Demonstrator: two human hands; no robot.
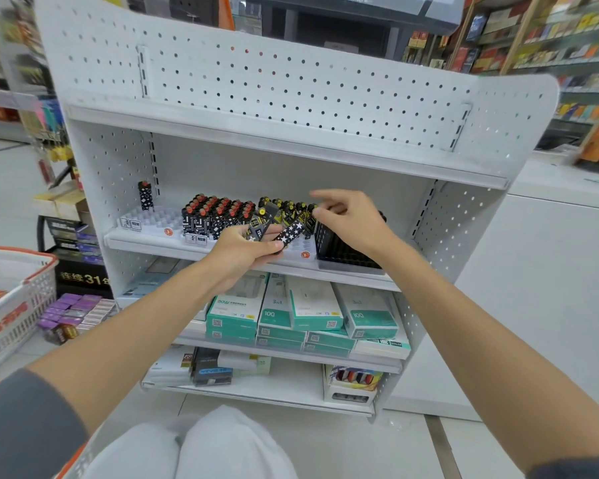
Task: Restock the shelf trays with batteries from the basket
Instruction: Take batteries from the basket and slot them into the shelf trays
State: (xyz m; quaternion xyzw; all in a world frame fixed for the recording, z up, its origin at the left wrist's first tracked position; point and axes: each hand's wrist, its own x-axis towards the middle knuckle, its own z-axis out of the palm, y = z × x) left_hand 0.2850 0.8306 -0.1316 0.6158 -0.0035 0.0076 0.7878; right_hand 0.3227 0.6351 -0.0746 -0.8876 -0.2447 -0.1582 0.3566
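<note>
My left hand [242, 252] grips a small bunch of black patterned battery sticks [286, 235], one with white stars, in front of the middle shelf. My right hand [346, 216] hovers just right of them over the yellow-capped batteries [287, 205], fingers loosely bent, holding nothing I can see. White shelf trays [153, 219] hold a dense block of red-capped batteries [218, 212] and one lone battery [145, 195] at the far left. The white-and-orange basket [11, 305] sits at my left.
A black slotted tray [346, 252] stands at the right of the middle shelf. Teal-and-white boxes [301, 312] fill the shelf below. Small purple boxes [73, 312] lie on the floor by the basket. My knee [222, 444] is low in view.
</note>
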